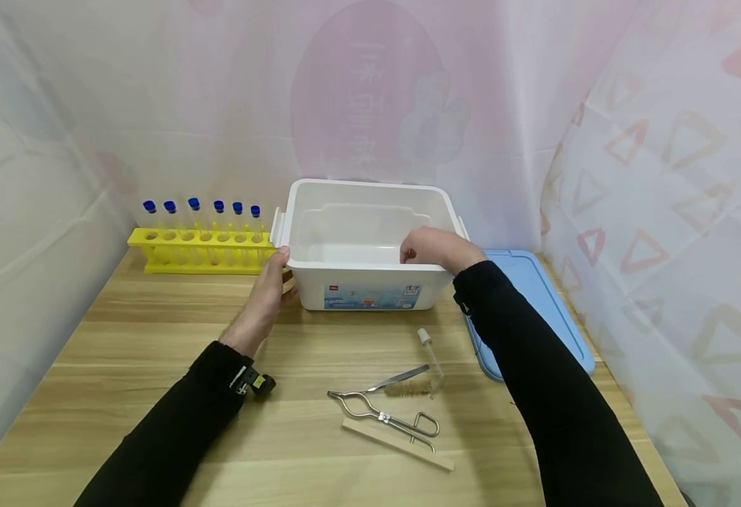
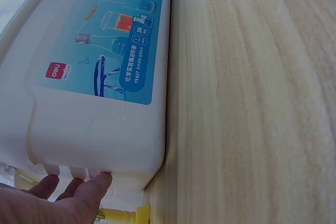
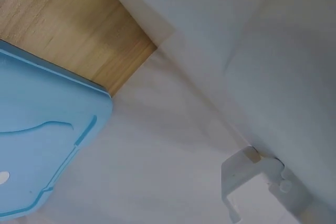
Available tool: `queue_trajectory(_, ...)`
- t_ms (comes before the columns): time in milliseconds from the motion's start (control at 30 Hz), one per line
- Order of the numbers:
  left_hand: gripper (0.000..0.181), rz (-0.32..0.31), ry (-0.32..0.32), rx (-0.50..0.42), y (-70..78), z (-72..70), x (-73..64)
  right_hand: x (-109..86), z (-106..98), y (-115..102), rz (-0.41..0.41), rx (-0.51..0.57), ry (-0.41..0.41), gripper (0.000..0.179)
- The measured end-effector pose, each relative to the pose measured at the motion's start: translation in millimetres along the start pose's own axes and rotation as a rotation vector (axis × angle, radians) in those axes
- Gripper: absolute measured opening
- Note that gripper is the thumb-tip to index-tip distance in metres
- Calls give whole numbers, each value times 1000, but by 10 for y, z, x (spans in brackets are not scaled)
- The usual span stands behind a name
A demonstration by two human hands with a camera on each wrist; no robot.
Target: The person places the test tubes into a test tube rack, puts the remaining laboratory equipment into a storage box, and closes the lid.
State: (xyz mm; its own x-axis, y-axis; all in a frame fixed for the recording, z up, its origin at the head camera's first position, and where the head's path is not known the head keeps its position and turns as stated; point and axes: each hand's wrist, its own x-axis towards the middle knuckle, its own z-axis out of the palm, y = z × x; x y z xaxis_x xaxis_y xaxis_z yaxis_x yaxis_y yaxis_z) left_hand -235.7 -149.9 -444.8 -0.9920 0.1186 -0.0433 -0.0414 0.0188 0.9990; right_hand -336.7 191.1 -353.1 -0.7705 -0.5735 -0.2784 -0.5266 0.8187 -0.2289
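The white plastic storage box (image 1: 345, 266), with rounded corners and smooth walls, stands on the wood-grained tabletop (image 1: 155, 338). The left hand (image 1: 263, 292) rests on its left side, with fingertips pressed to the outer wall. The right hand (image 1: 440, 250) reaches over the front rim into the box, with its fingers bent inward; I cannot tell whether they pinch something, because the front wall hides the tips.

In front of the box lie a slim dropper (image 1: 425, 337) with a white top, shiny metal tweezers (image 1: 402, 377), a brush (image 1: 408, 388) with tan bristles, metal crucible tongs (image 1: 384, 417) with looped handles, and a flat wooden strip (image 1: 399, 445). At the left is a yellow test tube rack (image 1: 206, 269) holding transparent tubes with blue caps.

The left wrist view shows the glossy label (image 2: 113, 40) closely, with its red "deli" mark and drawn flasks, too small to read in the head view. The right wrist view shows the ridged corner of the blue lid (image 3: 37, 156) and a white handle (image 3: 247, 169), but not the right hand.
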Motion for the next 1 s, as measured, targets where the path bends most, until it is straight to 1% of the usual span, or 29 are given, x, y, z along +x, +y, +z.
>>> queue_trajectory(133,89,1,-1,4,0,4,-1,-25,-18,-6,38,39,-48,16)
queue_trajectory(233,89,4,1,7,-2,7,-1,-27,-25,-13,53,38,-75,14)
queue_trajectory(400,89,8,1,11,-12,6,2,-4,-27,-17,95,46,-117,20)
queue_trajectory(500,90,9,0,17,-20,-1,1,11,-22,-9,99,57,-124,20)
queue_trajectory(600,91,7,2,22,-22,-6,6,29,-13,5,63,58,-109,16)
queue_trajectory(767,90,4,-1,20,-19,-4,19,57,-1,37,0,58,-60,23)
queue_trajectory(900,88,6,-11,15,-17,7,19,41,6,44,-38,45,12,27)
queue_trajectory(1000,91,0,-12,17,-20,18,19,-12,-5,33,-49,46,78,32)
